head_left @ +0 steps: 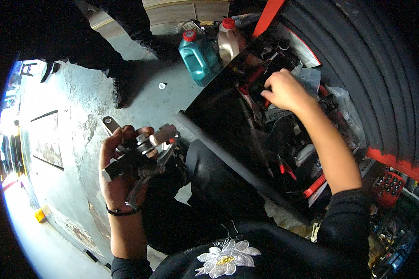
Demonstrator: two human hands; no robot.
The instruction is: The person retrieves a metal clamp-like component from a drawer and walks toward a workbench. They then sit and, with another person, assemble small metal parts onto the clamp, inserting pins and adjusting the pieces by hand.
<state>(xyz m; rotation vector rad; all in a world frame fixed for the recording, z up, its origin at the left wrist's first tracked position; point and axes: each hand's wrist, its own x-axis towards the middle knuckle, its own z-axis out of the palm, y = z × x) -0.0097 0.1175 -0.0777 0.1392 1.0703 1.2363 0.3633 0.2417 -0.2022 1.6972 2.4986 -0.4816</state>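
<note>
We see the left hand (118, 169) raised palm-up over the concrete floor (74, 121), its fingers curled around a bundle of metal tools (142, 151). Among them a flat wrench end (111, 124) sticks up past the fingertips, and a short cylinder-shaped socket (163, 136) pokes out to the right. A dark band (121, 212) circles that wrist.

The right hand (286, 90) reaches forward into an open black toolbox (219, 102) and is bent down into the clutter, knuckles up. Its fingers are buried among the contents, so we cannot tell whether it grips anything; it seems to be touching a red-handled tool (255, 76). More red-handled tools (314, 186) lie lower in the box, near the forearm, mixed with clear plastic bags (309, 74).

Just behind the box stands a large black tyre (377, 69), filling the upper right. On the floor beyond the box sit a teal oil jug (200, 56) with a red cap and, just beside it, a tan bottle (229, 42), also red-capped. A small white cap (162, 85) lies alone on the floor nearby. Another person's dark legs and shoes (125, 69) stand at the top left, well apart from both hands.
</note>
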